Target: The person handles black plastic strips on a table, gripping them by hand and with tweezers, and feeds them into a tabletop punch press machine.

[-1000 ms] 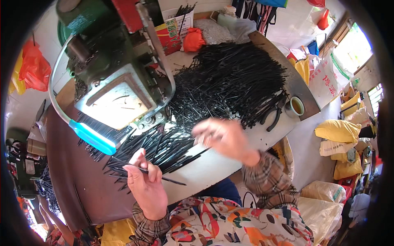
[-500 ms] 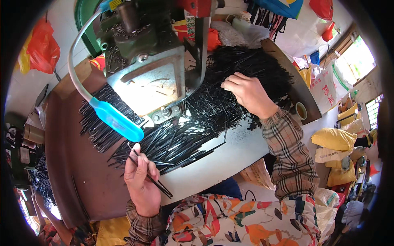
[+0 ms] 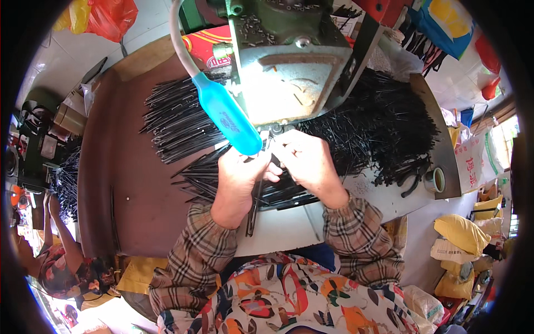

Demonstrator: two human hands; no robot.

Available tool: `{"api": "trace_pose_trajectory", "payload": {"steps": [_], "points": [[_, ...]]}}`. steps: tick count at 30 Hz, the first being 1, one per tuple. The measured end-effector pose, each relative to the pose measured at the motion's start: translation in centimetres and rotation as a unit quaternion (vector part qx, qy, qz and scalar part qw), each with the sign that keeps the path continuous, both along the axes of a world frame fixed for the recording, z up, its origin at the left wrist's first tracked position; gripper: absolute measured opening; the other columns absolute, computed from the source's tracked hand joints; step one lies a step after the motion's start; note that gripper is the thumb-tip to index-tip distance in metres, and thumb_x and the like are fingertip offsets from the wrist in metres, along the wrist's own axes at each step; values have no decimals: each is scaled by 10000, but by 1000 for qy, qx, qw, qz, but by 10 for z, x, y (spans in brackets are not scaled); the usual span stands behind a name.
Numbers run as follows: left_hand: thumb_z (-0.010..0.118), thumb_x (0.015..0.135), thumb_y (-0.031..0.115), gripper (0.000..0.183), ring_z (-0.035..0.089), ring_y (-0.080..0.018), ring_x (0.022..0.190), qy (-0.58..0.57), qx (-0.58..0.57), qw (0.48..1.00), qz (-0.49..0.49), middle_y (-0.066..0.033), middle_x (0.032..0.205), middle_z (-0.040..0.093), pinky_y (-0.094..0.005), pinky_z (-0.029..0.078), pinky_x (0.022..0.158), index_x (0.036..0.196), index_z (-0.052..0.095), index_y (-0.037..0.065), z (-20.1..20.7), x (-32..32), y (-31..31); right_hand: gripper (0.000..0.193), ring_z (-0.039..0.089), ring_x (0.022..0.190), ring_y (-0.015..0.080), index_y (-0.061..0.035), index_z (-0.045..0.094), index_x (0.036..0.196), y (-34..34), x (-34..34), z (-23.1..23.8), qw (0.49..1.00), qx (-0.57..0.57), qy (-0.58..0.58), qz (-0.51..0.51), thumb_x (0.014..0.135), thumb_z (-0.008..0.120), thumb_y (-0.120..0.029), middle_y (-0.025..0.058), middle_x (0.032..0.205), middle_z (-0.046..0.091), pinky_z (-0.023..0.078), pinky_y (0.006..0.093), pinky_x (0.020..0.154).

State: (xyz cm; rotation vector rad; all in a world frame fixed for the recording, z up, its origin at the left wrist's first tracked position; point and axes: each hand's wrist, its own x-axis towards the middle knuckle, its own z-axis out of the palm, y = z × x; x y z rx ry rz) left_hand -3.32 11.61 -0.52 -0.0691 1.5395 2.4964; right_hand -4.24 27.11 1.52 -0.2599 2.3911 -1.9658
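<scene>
Both my hands meet just below the front of a green bench machine (image 3: 278, 33), near the small metal fittings (image 3: 276, 129) under its lit grey plate. My left hand (image 3: 236, 181) is closed on thin black rods (image 3: 253, 214), whose ends hang down past the wrist. Close beside it, my right hand (image 3: 308, 164) has its fingers pinched together at the fittings; what they hold is too small to make out. A blue lamp head (image 3: 225, 117) on a bendable white neck partly covers my left fingertips. Rows of black rods (image 3: 178, 125) lie left of the machine.
A large tangled heap of black pieces (image 3: 384, 122) fills the right side. Near the table's right edge are a dark-handled tool (image 3: 411, 186) and a cup (image 3: 435, 180) of brownish liquid. Another person (image 3: 61, 245) works at the far left. Yellow sacks (image 3: 461, 234) lie at the right.
My right hand has left the heap and come down beside my left hand. The left hand, still holding black rods, has come up to the machine's fittings. The whole view has shifted.
</scene>
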Motion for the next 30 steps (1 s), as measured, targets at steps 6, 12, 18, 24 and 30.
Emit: {"api": "trace_pose_trajectory", "payload": {"steps": [6,12,18,24,30], "points": [[646,914,34,270,610,-133,640,11,7,1000,7,-83,848,621,-235,502,514,1147,557,-69,-12,-2,0,131,528,511,31,36,658,996,-7,-5,-37,998,-46,1,-50,952,633,-84,21,669,631,405,215,434],[662,914,64,233,594,-113,631,-3,11,1000,-3,-53,816,606,-224,469,498,1103,581,-45,-13,-2,-2,115,495,458,24,34,651,1001,-7,-6,-40,995,-84,-11,-48,945,640,-66,10,623,590,378,215,398],[672,920,100,269,557,-93,601,-11,6,1000,11,-32,782,591,-215,440,487,1132,589,-44,-6,-1,0,116,505,466,28,37,641,985,-7,-6,-40,995,-86,-5,-43,947,642,-73,22,637,600,389,218,404],[635,898,5,391,535,-83,619,-34,-4,999,-7,-3,850,535,-197,387,483,1277,554,-52,-4,1,3,130,515,481,28,37,639,981,-5,-5,-39,994,-97,-26,-37,956,634,-90,26,668,615,409,214,413],[622,916,23,352,520,-72,620,-17,-32,999,27,5,833,529,-193,371,483,1257,579,-51,1,6,13,124,521,494,26,39,630,957,-1,-6,-37,993,-113,-20,-16,963,619,-84,27,691,627,421,205,418]]}}
